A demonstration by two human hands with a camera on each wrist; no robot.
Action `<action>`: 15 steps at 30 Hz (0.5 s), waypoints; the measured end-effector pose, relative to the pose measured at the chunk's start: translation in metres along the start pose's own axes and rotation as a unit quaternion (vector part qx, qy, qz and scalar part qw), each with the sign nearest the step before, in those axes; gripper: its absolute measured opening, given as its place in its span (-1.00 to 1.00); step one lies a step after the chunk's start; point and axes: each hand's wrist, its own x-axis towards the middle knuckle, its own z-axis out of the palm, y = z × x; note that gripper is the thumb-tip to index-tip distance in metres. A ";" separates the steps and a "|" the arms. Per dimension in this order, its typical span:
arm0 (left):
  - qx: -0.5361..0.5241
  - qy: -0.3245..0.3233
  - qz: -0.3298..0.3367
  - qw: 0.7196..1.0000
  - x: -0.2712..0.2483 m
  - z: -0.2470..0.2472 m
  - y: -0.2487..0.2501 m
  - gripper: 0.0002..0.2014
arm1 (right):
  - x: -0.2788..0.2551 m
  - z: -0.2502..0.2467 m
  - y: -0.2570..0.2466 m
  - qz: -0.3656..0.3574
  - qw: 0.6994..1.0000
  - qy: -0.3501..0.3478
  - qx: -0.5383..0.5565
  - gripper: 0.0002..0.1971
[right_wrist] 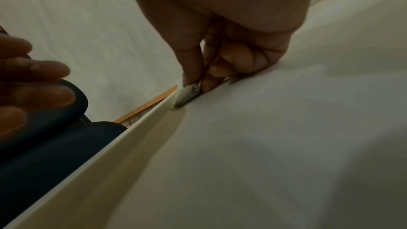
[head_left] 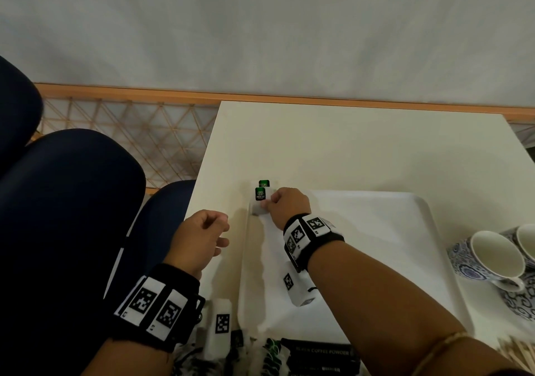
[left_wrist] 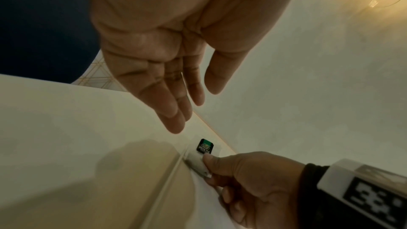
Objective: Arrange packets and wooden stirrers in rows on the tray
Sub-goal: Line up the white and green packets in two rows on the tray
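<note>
head view: right hand (head_left: 285, 204) pinches a green tea packet (head_left: 260, 194) at the tray (head_left: 405, 231) corner; left hand (head_left: 199, 235) relaxed, empty; it may slip over the rim.

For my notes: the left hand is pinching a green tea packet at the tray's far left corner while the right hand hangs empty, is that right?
The hands are swapped: in the head view, the right hand pinches the green tea packet at the tray's corner, and the left hand is empty.

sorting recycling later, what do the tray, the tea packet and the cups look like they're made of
Tray: apparently white plastic, smooth matte with a moulded raised rim. Green tea packet: seemingly white paper with a glossy printed green label, crinkled edge. Cups: probably glazed ceramic, blue-and-white pattern, shiny.
</note>
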 end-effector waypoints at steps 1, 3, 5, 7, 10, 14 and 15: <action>0.000 0.001 0.000 1.000 -0.001 -0.001 0.000 -0.90 | 0.000 -0.001 -0.001 0.000 1.000 0.001 -0.010 -0.78; 0.001 0.002 0.004 1.000 -0.002 -0.002 0.001 -0.90 | 0.000 -0.001 -0.002 -0.005 0.999 0.002 -0.033 -0.78; 0.008 0.006 0.014 1.000 -0.005 -0.003 0.003 -0.91 | 0.000 0.001 -0.002 0.000 1.000 0.005 -0.026 -0.71; 0.024 0.013 0.031 0.999 -0.009 -0.007 0.004 -0.91 | -0.001 0.001 -0.002 0.010 1.000 0.007 0.000 -0.63; 0.079 0.015 0.066 0.995 -0.017 -0.018 0.002 -0.91 | -0.002 0.001 0.000 0.005 1.000 0.016 0.016 -0.63; 0.236 -0.026 0.106 0.966 -0.033 -0.041 -0.010 -0.90 | -0.017 -0.004 0.003 -0.065 0.998 -0.005 -0.013 -0.70; 0.277 -0.044 0.112 0.953 -0.037 -0.047 -0.014 -0.90 | -0.024 -0.006 0.003 -0.098 0.994 -0.025 -0.042 -0.70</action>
